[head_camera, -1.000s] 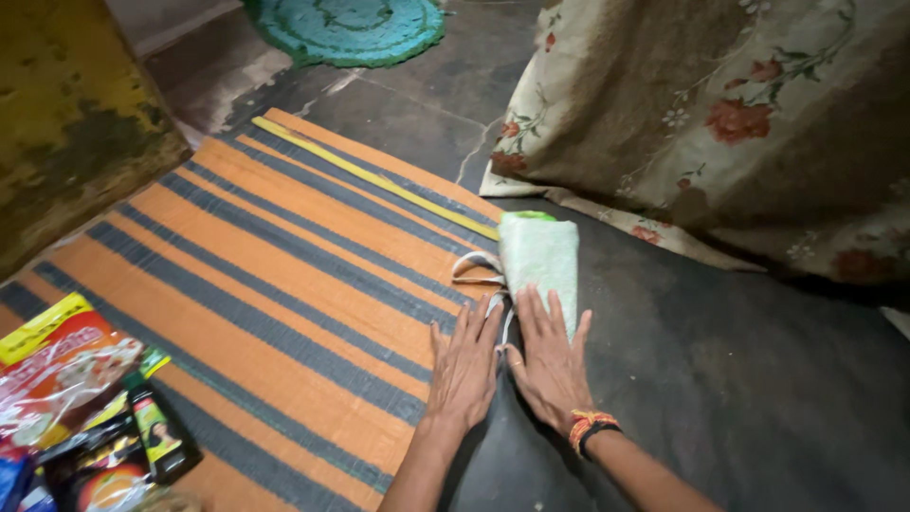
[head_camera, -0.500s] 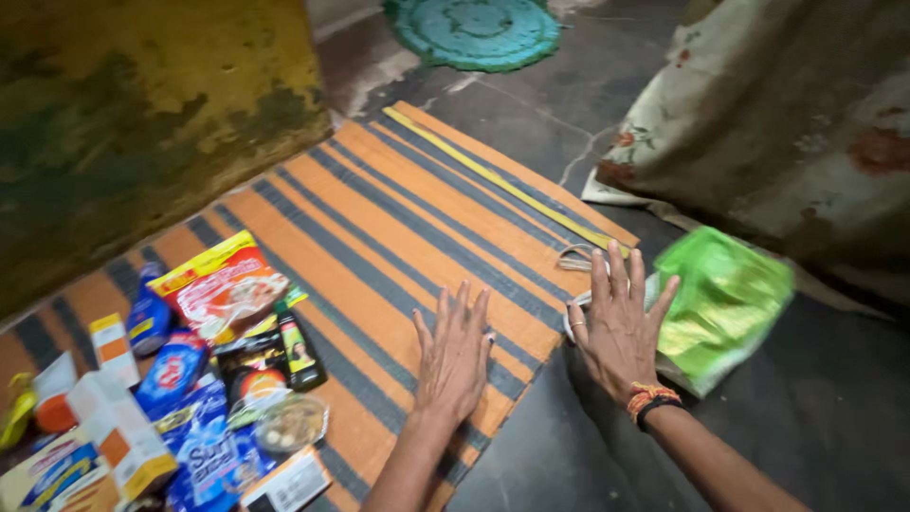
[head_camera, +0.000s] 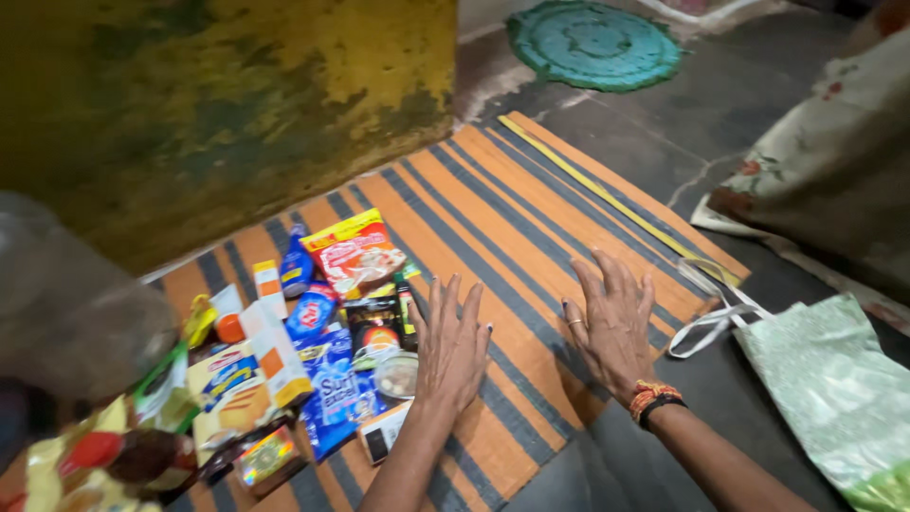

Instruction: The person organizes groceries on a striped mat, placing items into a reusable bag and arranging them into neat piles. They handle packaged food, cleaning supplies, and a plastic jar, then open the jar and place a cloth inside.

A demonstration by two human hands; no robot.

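Your left hand (head_camera: 452,343) and right hand (head_camera: 614,320) hover flat, fingers spread, holding nothing, over the striped mat (head_camera: 512,204); grocery packets (head_camera: 318,332) cluster at nine o'clock; the green bag (head_camera: 829,389) lies at three o'clock, off the mat.

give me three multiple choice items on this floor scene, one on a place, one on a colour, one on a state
1. Where does the pale green cloth bag with white handles lie?
A. on the dark floor, right of the mat
B. on the grocery packets
C. against the yellow wall

2. Which colours stripe the woven floor mat?
A. red and white
B. orange and grey
C. blue and green

3. How are the left hand and right hand?
A. both fists
B. holding a bottle
C. open, fingers spread, empty

Answers: 1 A, the bag rests on bare floor; 2 B, orange bands alternate with grey; 3 C, neither hand grips anything.
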